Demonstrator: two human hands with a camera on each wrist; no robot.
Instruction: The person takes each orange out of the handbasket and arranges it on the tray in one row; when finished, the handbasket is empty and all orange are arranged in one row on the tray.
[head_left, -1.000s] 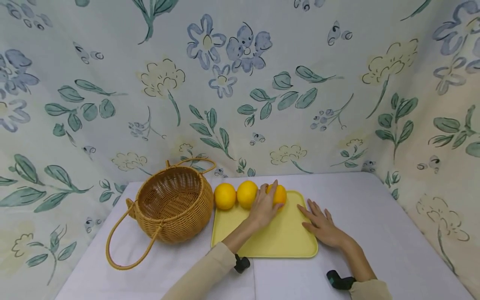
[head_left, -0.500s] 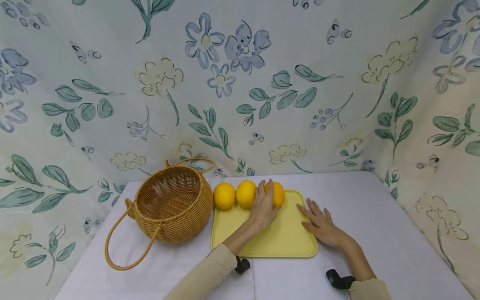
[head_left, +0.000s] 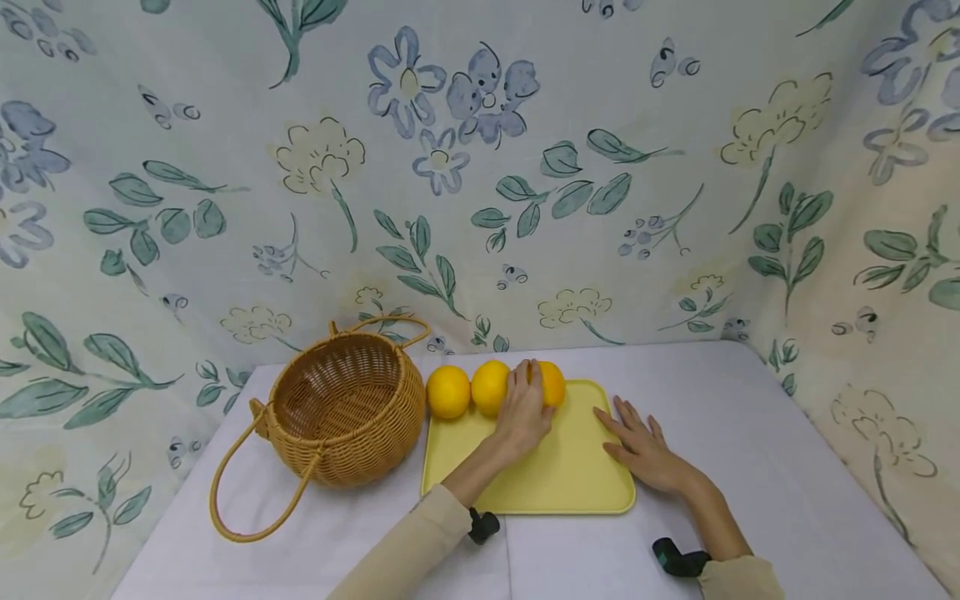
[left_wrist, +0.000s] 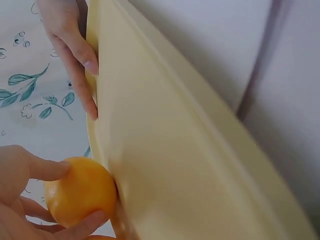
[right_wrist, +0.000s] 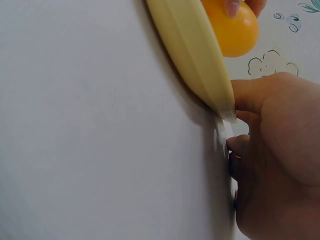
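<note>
My left hand (head_left: 522, 417) grips the rightmost orange (head_left: 553, 385) at the back of a yellow tray (head_left: 562, 467). In the left wrist view the thumb and fingers curve round this orange (left_wrist: 82, 192), low against the tray's surface. Its fingers partly cover the middle orange (head_left: 489, 388), and a third orange (head_left: 448, 392) sits at the tray's back left corner. Together the three form a row. At the tray's right side my right hand (head_left: 651, 454) lies with its fingers spread; the right wrist view shows its thumb at the tray's rim (right_wrist: 200, 65).
Left of the tray stands a wicker basket (head_left: 375, 450), its handles folded outward, close beside the leftmost orange. A white cloth (head_left: 720, 400) covers the table. Behind it hangs a floral curtain (head_left: 480, 275). Each wrist wears a small black camera.
My left hand has slid the rightmost orange slightly left, closer to the middle one. My right hand stays at the tray's edge.
</note>
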